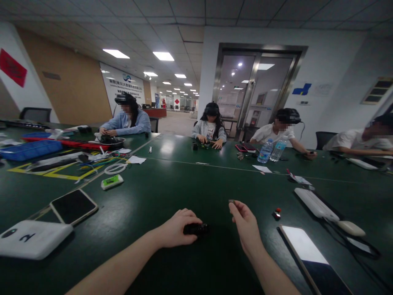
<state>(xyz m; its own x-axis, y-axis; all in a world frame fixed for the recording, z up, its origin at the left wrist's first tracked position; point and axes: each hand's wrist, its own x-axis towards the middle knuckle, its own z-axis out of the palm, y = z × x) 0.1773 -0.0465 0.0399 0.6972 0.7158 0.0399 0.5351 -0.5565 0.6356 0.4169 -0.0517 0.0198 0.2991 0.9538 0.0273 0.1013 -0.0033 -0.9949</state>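
On the green table, near its front middle, my left hand (179,228) is wrapped round a small black object (198,229), whose right end sticks out past the fingers. To the right of it, my right hand (245,223) is raised a little, thumb and forefinger pinched on a tiny dark piece (231,201) that is too small to name. The two hands are apart. A small red and black item (276,213) lies on the table to the right of my right hand.
Phones (74,206) (307,246) lie left and right. A white case (33,239), a green-and-white box (112,181), a white power strip (317,205) and a blue tray (32,150) are around. Bottles (265,150) and several people in headsets are across the green table (184,180).
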